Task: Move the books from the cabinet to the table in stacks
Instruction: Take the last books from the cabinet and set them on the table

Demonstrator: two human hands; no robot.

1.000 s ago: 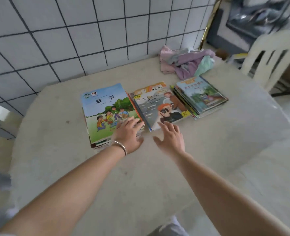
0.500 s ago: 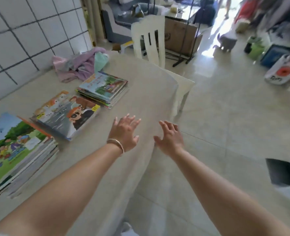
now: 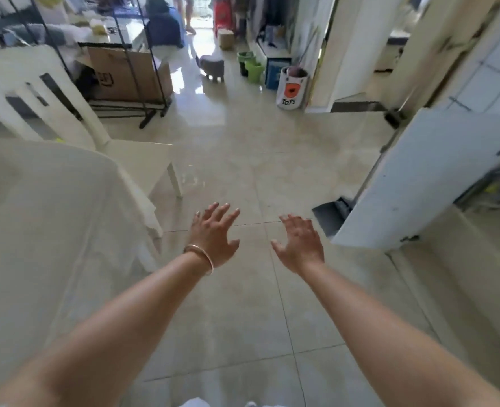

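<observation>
My left hand (image 3: 215, 235), with a thin bangle on its wrist, hovers over the tiled floor with fingers spread and holds nothing. A little to its right, my right hand (image 3: 300, 243) is likewise spread and empty. The pale table (image 3: 52, 230) fills the left side; only its bare corner shows. No books are in view. An open white cabinet door (image 3: 419, 177) stands at the right, and the cabinet's inside (image 3: 489, 189) is blurred, with dim shapes that may be books.
A white chair (image 3: 52, 107) stands behind the table. Farther back are a cardboard box (image 3: 125, 74) in a black rack, green buckets (image 3: 250, 67) and a white toy bag (image 3: 291, 88). A person's legs (image 3: 185, 13) show at the far doorway.
The view has swung right, from the three book stacks on the table to the open floor and cabinet door. Both hands left the books and stay spread and empty.
</observation>
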